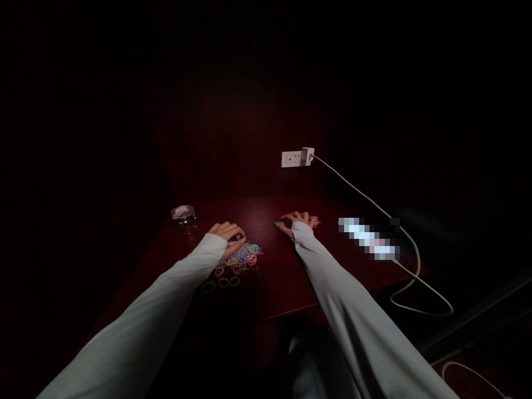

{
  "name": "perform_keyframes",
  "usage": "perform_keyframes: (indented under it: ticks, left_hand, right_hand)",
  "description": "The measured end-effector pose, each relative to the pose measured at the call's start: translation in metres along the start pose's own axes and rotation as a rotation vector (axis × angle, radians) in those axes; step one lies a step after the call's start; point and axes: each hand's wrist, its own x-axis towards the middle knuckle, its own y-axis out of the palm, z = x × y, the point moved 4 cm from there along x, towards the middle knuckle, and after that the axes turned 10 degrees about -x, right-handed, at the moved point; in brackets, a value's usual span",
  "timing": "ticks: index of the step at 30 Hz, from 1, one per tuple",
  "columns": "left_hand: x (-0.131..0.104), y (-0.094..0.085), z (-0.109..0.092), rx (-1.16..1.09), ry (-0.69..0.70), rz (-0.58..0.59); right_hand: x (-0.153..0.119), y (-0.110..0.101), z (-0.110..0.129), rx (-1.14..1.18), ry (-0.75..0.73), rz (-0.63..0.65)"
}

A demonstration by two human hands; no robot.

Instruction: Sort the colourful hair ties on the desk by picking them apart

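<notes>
Head view: bands (pixel 241 259) lie beside left fingers (pixel 233 229).

Matt cloth sleeves (pixel 145 310), wooden tabletop (pixel 278 282)

A dark red table (pixel 260 213) stretched to a wall (pixel 233 138) of much the same colour, faintly lit near the middle and sinking into black toward the sides and top. Low on the wall sat a white outlet (pixel 290 160), with a white charger (pixel 308 156) plugged into its right part. From the charger a pale cable (pixel 419 262) slanted down to the right, bent round, looped out past the table's right edge and came back to the near end of a device (pixel 366 238). The device lay aslant on the table, bright but pixelated. Another stretch of pale cord (pixel 469 366) curved at the lower right.
</notes>
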Motion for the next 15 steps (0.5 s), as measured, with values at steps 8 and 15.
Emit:
perform_keyframes:
  ticks: [8, 15]
  left_hand:
    - [-0.0003, 0.0028, 0.0035, -0.016, 0.012, 0.000]
    - [-0.0001, 0.0041, 0.0051, -0.023, -0.001, -0.028]
  right_hand:
    - [-0.0012, 0.0068, 0.0039, -0.048, -0.105, 0.078]
    - [0.0003, 0.0068, 0.0016, -0.071, -0.130, 0.035]
